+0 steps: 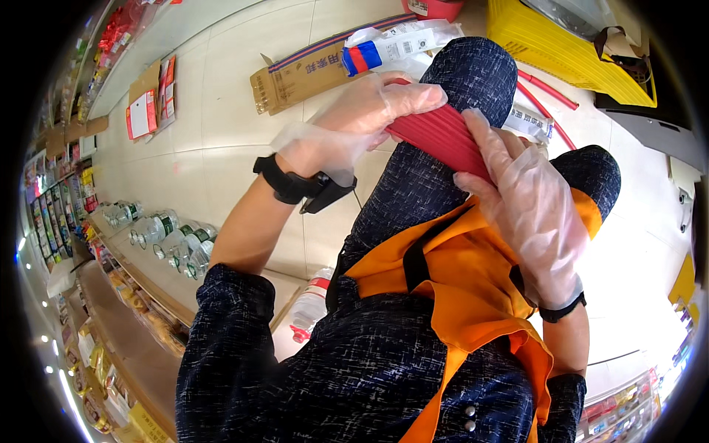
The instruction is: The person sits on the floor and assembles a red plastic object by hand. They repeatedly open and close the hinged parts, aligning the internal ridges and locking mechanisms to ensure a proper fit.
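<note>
Above my left thigh, my two hands hold a long red piece with a ribbed surface (443, 138); its exact kind does not show. My left hand (362, 111), in a thin clear plastic glove, is closed round its far left end, the thumb along the top. At the near right end my right hand (528, 196), gloved the same way, has its fingers over one edge and its thumb at the other. An orange apron (480, 295) lies over my lap. Beyond the left hand, a clear plastic wrapper with a blue and red end (362, 57) rests on flattened cardboard (303, 83).
Red poles (548, 88) lie on the tiled floor right of my knee, below a yellow crate (546, 37). A red tub (436, 7) stands at the top. Several clear bottles (155, 229) line the left shelf edge, and a larger bottle (310, 303) is beside my hip.
</note>
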A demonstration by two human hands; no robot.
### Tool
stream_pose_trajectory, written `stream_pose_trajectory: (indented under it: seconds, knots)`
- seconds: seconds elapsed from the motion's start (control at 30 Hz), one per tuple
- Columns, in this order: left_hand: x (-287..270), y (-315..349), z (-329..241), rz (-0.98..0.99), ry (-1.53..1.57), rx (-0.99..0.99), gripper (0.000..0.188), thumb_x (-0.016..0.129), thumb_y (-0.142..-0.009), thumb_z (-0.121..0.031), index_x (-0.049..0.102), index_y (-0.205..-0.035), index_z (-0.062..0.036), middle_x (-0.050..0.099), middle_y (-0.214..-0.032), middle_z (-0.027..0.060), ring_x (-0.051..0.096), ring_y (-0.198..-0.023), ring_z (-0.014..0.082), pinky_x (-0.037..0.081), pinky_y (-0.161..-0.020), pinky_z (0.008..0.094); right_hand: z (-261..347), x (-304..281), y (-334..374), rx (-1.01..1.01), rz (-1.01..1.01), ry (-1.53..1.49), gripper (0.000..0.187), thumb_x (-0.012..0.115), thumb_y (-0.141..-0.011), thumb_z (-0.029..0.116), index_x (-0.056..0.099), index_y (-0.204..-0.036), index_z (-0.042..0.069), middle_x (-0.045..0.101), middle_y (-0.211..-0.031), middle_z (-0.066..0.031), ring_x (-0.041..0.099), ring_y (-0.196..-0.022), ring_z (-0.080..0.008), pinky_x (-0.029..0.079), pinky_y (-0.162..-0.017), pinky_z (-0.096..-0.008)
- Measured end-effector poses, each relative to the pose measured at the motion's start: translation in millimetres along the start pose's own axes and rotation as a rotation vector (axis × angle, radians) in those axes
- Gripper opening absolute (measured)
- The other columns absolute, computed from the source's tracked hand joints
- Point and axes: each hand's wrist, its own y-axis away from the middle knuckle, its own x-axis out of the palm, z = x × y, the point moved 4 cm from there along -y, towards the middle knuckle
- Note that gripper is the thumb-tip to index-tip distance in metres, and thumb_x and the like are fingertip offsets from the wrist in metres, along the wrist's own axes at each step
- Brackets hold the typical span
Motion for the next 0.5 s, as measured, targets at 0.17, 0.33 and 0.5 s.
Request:
stream_pose_trajectory:
  seconds: [0.17,0.33,0.5]
  knots:
    - [-4.5,4.2,4.4,0.289,0.131,0.158,0.049,0.080,-0.092,-0.030,0.063,-0.129,-0.0022,0.069,-0.096,0.0035,0.066,-0.077,0.0116,0.055,-0.068,0.0258,-22.9,-7.3,-8.1,-0.028,-0.029,-0.310,0.052,0.073,-0.096,0.028,0.060,-0.140,0.003,0.070,-0.106,-0.0187,0.068,-0.094,-0.0350,0.055,-0.082,-0.0419]
    - [-4.8,-5.9,33.8,0.273,0.371,0.120,0.075,0.085,-0.086,-0.009,0.046,-0.149,0.0002,0.069,-0.096,0.0082,0.068,-0.074,0.0156,0.059,-0.065,0.0290,-42.9,-9.9,-24.4,0.146,0.174,-0.618,0.047,0.063,-0.104,0.025,0.058,-0.142,-0.003,0.065,-0.121,-0.0223,0.065,-0.107,-0.0314,0.051,-0.096,-0.0412]
    - [3.2,-10.8,36.2,0.213,0.407,0.097,0.078,0.083,-0.085,-0.002,0.042,-0.152,0.0003,0.071,-0.100,0.0117,0.073,-0.078,0.0216,0.064,-0.070,0.0353,-61.5,5.6,-21.6,0.219,0.225,-0.941,0.053,0.056,-0.108,0.030,0.049,-0.151,-0.001,0.058,-0.141,-0.0200,0.061,-0.127,-0.0255,0.048,-0.110,-0.0368]
